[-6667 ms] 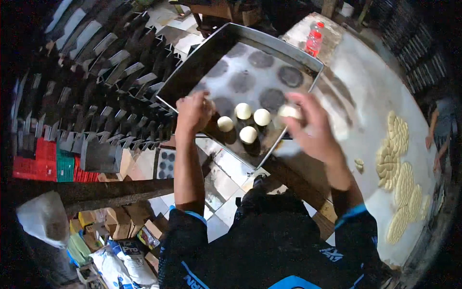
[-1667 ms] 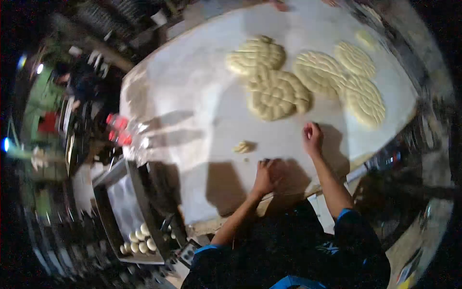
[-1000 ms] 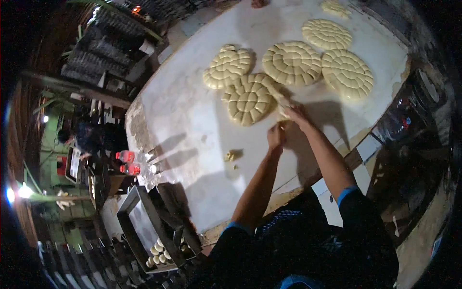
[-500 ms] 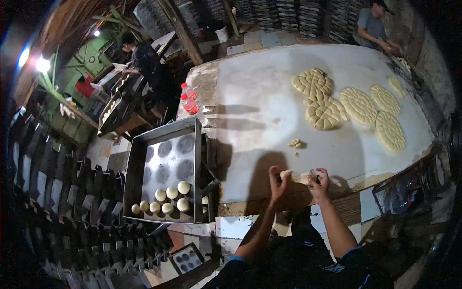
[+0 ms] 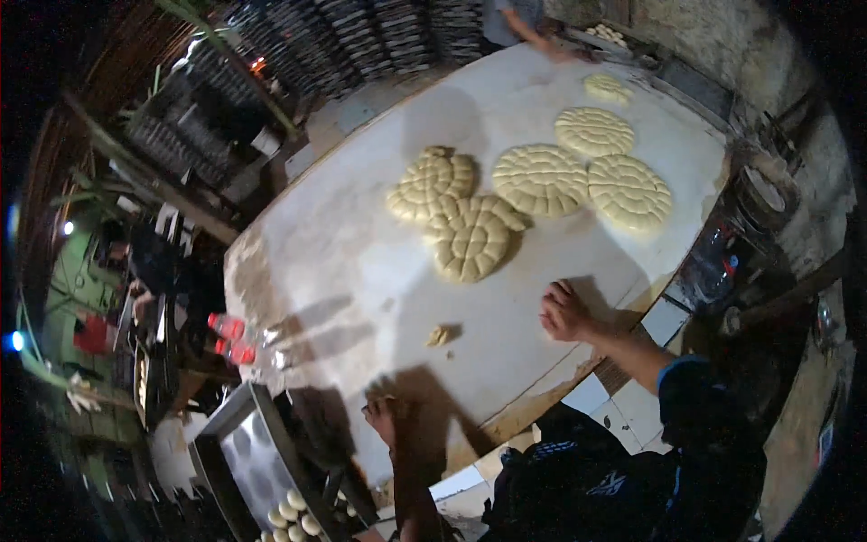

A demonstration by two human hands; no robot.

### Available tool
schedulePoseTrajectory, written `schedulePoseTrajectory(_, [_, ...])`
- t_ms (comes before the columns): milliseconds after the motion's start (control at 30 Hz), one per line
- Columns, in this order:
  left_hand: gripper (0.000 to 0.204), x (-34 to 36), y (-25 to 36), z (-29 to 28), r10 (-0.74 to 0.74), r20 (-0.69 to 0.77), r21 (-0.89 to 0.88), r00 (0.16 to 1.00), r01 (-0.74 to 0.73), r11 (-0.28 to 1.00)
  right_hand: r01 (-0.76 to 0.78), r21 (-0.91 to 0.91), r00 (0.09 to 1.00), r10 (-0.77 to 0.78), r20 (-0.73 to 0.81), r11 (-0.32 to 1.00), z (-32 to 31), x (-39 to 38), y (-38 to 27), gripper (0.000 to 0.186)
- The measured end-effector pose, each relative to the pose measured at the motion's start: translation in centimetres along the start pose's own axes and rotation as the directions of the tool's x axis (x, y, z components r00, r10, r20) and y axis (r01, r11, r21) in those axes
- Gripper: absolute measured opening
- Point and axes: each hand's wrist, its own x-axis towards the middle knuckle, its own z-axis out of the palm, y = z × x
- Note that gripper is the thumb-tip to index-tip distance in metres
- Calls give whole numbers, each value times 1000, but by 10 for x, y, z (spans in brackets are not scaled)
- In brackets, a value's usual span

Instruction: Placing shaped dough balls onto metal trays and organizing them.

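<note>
My left hand [image 5: 381, 417] is low over the near left part of the pale worktable [image 5: 361, 244], its fingers bent down. My right hand [image 5: 564, 312] rests farther right on the table, fingers curled inward. Whatever lies under either palm is hidden. Between the hands, a little farther off, sits a small dough scrap [image 5: 440, 335] with a crumb beside it. Beyond it lie several flat dough rounds cut into segments, among them a near one [image 5: 470, 239], one at its left [image 5: 429, 185], and one to the right [image 5: 629, 192].
At the lower left stands a deep metal tray [image 5: 209, 461] with pale dough balls [image 5: 289, 515] at its near end. Two red-labelled bottles [image 5: 230, 339] lie by the table's left edge. A co-worker's arm [image 5: 533, 36] reaches over the far edge; another person [image 5: 149, 262] works at left.
My hands have parted: the right has gone right and farther off, the left leftward. The dough piece held between them is out of sight. The whole view has turned to the right.
</note>
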Motion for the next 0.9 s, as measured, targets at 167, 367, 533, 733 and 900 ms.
schedulePoseTrajectory(167, [26,68,116,5,-551,121,-697,826,466,546,-188,6,927,176,332,982,-15,58,-55,18])
schedulePoseTrajectory(367, [32,-44,40,13,72,-37,-499,997,-81,863,-103,371,856,-108,506,923,-28,19,3,15])
schedulePoseTrajectory(533, [26,21,-20,35,-305,182,-289,935,347,892,4,157,997,-15,72,988,23,72,36,14])
schedulePoseTrajectory(733, [23,-52,2,95,-324,63,-56,944,327,943,-23,259,942,-65,329,966,45,33,-9,14])
schedulePoseTrajectory(900, [25,-88,-81,61,-513,162,-326,843,536,779,-47,136,979,19,201,990,6,48,52,12])
